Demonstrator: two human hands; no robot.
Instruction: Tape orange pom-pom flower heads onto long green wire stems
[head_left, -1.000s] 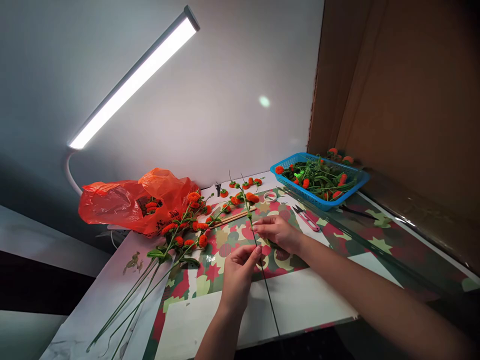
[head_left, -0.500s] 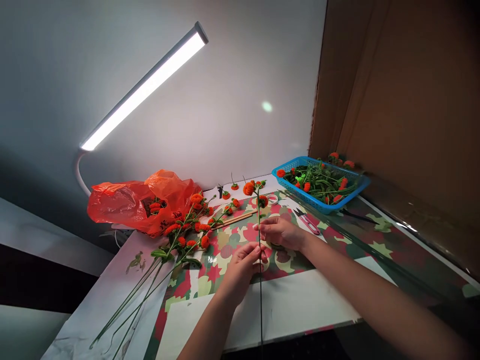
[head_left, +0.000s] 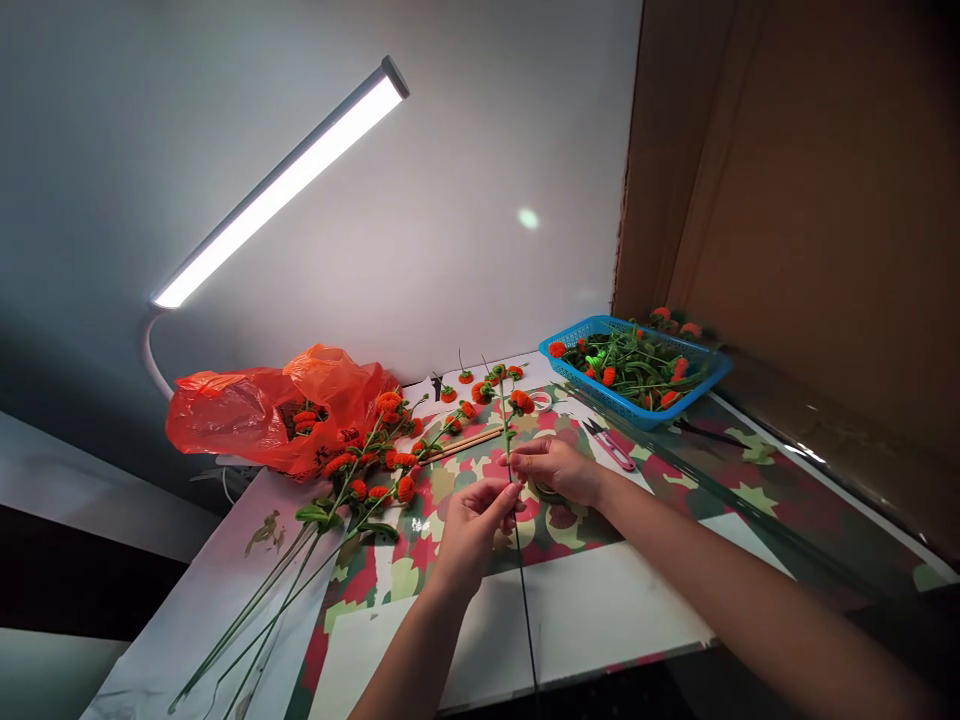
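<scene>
Upright in front of me stands an artificial flower stem with orange blooms and small green parts near its top; its thin dark lower end runs down past the table's front edge. My left hand pinches the stem between thumb and fingers. Just above it, my right hand also closes its fingertips on the stem. To the left lie several finished-looking orange flower stems, heads toward the back. Loose orange flower heads with wire ends sit by the wall.
At the back right, a blue basket holds green pieces and orange blooms. Pink-handled snips lie before it, near a white tape roll. Wooden sticks lie behind my hands. An orange plastic bag sits under a lit lamp.
The flower stem has turned and tilted a little, its top leaning left and its blooms facing differently. Both hands still grip it. The whole view has shifted slightly.
</scene>
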